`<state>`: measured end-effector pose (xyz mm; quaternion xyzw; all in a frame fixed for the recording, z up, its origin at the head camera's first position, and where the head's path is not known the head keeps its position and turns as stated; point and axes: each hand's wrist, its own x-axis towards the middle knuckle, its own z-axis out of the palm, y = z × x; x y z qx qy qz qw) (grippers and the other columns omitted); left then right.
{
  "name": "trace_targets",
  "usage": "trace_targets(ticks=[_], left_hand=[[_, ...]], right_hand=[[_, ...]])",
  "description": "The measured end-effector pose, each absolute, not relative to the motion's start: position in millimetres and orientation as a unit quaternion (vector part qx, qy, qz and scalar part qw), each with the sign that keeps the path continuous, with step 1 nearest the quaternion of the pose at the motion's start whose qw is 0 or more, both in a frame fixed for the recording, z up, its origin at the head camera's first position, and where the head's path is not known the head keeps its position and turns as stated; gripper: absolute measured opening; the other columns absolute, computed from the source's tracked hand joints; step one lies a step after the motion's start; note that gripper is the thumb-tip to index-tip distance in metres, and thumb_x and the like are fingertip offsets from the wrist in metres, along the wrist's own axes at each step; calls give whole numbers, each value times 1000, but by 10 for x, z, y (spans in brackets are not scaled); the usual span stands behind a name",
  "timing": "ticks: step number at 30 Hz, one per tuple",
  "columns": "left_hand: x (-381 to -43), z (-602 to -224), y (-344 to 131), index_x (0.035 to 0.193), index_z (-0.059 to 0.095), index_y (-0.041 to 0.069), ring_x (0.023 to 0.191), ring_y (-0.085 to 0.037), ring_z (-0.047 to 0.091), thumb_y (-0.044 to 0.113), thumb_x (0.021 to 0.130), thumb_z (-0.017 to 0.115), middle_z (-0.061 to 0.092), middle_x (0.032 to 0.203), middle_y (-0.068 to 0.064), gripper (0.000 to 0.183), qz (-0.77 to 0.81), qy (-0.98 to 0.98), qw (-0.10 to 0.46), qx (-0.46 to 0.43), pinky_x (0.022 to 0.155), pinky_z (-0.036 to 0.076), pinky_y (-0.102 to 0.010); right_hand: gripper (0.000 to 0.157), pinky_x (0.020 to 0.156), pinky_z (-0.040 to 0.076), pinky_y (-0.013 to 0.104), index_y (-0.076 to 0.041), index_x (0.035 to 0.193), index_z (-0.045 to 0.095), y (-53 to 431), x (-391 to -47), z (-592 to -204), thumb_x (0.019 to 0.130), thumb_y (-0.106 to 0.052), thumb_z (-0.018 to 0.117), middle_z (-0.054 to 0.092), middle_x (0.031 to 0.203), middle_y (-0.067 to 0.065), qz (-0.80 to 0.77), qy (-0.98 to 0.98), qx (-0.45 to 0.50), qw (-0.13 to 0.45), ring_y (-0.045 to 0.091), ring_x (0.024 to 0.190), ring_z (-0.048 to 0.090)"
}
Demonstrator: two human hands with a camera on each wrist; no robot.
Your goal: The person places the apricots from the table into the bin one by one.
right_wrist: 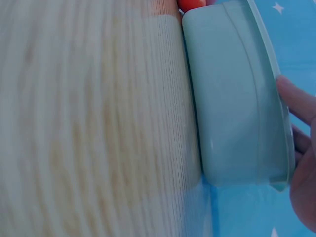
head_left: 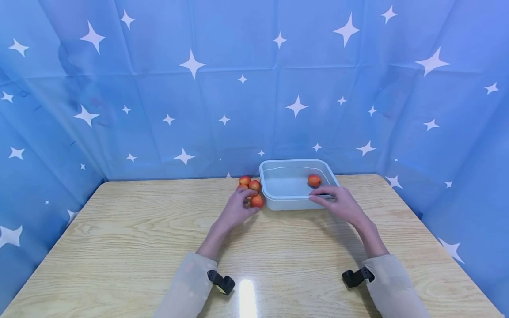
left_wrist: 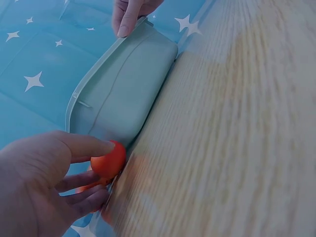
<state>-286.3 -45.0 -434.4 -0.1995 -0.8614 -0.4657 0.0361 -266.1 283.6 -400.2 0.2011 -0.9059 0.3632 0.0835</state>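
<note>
A pale blue-green plastic box (head_left: 290, 204) stands at the far side of the table, with one red-orange fruit (head_left: 314, 180) inside it. My right hand (head_left: 343, 204) pinches the box's near rim towards its right corner, thumb outside and fingers over the edge. Left of the box, my left hand (head_left: 237, 209) holds a red-orange fruit (left_wrist: 109, 160) between thumb and fingers, close beside the box wall. More fruits (head_left: 254, 185) of the same kind cluster just beyond that hand, partly covered by its fingers.
The wood-grain table (head_left: 131, 247) reaches from the box back towards me. Directly behind its far edge hangs a blue curtain (head_left: 238, 101) with white stars, which also runs along both sides. Black wrist cameras (head_left: 222, 282) sit on both sleeves.
</note>
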Motion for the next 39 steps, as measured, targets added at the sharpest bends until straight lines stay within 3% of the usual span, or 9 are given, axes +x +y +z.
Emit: trace_targets(ticks=[11,18,39], left_hand=[[-2866,-4347,-456,117,68,2,91,-21,61,3,84,80,68,111,-8,36,-456,-865,7,-212,82,54,-33],[-2867,-4346,-473,119,67,2,93,-21,64,4,84,81,68,111,-9,37,-477,-856,-4,-200,84,57,-32],[-2861,-4248,-539,122,67,0,100,-26,62,0,85,78,67,110,-11,39,-548,-820,17,-165,89,56,-36]], right_hand=[[22,78,52,31,-12,110,77,2843,-2665,-4020,95,-28,73,74,102,-2,368,-903,205,85,16,92,63],[26,79,53,33,-8,112,76,2837,-2657,-4014,95,-29,72,74,103,-2,369,-903,202,82,16,93,64],[23,80,53,35,-13,111,77,2833,-2652,-4013,95,-29,72,73,104,-2,366,-905,199,83,17,95,64]])
